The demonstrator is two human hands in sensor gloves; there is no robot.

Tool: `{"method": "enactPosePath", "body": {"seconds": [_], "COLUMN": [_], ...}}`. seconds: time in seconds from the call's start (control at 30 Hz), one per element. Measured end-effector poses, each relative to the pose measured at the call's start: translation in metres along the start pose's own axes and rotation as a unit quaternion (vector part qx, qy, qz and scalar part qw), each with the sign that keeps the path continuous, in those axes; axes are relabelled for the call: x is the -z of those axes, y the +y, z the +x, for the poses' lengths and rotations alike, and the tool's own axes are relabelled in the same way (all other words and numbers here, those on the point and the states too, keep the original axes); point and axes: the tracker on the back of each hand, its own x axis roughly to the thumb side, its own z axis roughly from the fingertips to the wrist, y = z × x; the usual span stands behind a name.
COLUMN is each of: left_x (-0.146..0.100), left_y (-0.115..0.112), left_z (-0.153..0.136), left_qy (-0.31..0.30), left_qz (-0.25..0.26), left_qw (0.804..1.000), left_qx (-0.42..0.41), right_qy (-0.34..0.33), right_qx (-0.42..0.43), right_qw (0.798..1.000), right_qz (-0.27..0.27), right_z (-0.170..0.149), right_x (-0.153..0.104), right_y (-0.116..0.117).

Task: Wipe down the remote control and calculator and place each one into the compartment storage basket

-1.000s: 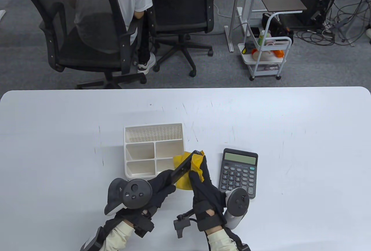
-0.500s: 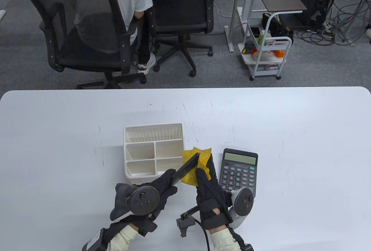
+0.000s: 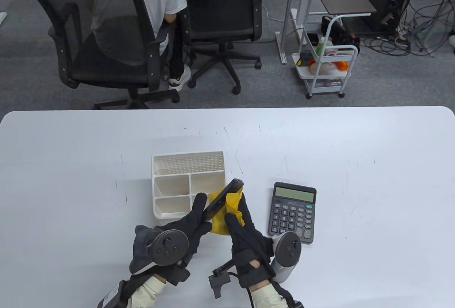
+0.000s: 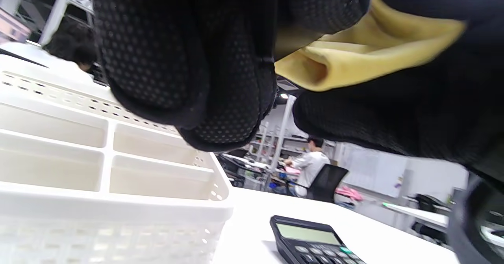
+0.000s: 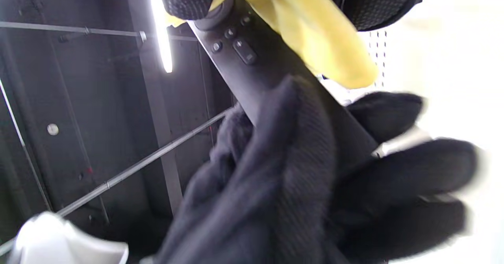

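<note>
Left hand (image 3: 192, 223) with remote control (image 3: 224, 198) above basket (image 3: 158, 184), compartments bare.

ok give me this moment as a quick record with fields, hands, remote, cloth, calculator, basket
left hand: grips the remote control's near end, above the table
right hand: holds the yellow cloth against the remote
remote control: black, tilted, far end over the basket's right edge
yellow cloth: wrapped around the remote's middle
calculator: flat on the table, right of the hands, untouched
storage basket: white, visible compartments hold nothing
task stage: remote being wiped
</note>
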Motion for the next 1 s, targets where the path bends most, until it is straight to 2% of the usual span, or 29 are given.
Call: {"method": "enactPosePath", "body": {"seconds": [0.13,0.2,0.37,0.53,0.73,0.83,1.0], "left_x": [0.003,0.003,-0.001,-0.001,0.002,0.003,0.001], "left_y": [-0.004,-0.005,0.001,0.001,-0.002,-0.004,0.008], "left_z": [0.004,0.004,-0.002,-0.004,-0.002,-0.002,-0.004], "left_qy": [-0.01,-0.011,0.013,0.015,0.003,-0.004,0.007], "left_qz": [-0.022,-0.023,0.003,-0.013,-0.062,-0.077,-0.014], "left_qw": [0.999,0.999,1.0,1.0,0.998,0.997,0.995], "left_qx": [-0.03,-0.035,-0.015,-0.021,-0.007,-0.003,0.097], "right_qy": [0.007,0.015,0.024,0.018,0.01,-0.004,-0.033], "right_qx": [0.016,0.011,-0.041,-0.05,-0.01,-0.026,-0.079], "right_qw": [1.0,1.0,0.997,0.998,0.999,0.998,0.996], "right_qz": [-0.002,0.007,0.066,0.034,-0.047,-0.061,-0.037], "right_z": [-0.002,-0.005,-0.01,-0.006,0.002,0.005,0.009], "right_x": [0.004,0.003,-0.003,-0.004,0.003,0.007,0.009], "right_y": [-0.008,-0.004,0.015,0.011,-0.015,-0.025,-0.025]}}
